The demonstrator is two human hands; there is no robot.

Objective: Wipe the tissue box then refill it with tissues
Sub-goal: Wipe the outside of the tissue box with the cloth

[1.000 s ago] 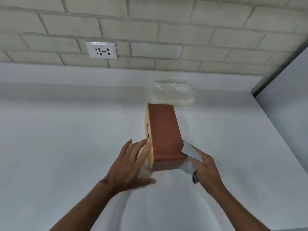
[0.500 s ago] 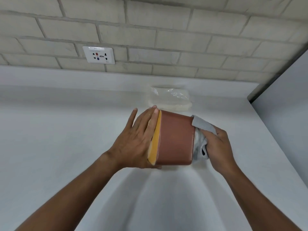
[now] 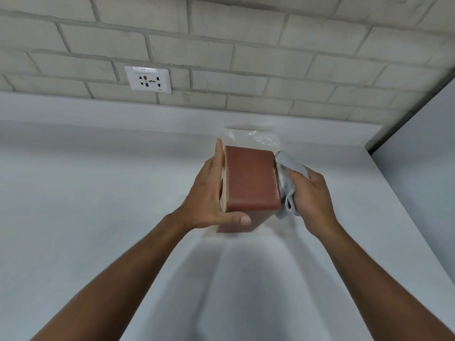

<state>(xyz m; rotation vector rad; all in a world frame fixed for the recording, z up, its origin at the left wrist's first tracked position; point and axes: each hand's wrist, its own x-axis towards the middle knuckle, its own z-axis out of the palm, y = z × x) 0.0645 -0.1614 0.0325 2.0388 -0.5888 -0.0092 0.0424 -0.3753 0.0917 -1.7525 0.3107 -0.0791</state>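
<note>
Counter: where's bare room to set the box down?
Counter is bare left of the left hand, up to the back ledge, and between the right hand and the side panel. Crowded behind the box: tissue pack; cloth at its right.

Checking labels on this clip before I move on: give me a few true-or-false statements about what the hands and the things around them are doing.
1. The right hand grips a grey cloth against the right side of the tissue box. True.
2. The left hand hangs free, away from the tissue box. False: it holds the left side of the tissue box, thumb round the near end.
3. A plastic-wrapped tissue pack lies behind the tissue box. True.
4. A cable is plugged into the wall socket. False: the wall socket has nothing plugged in.
</note>
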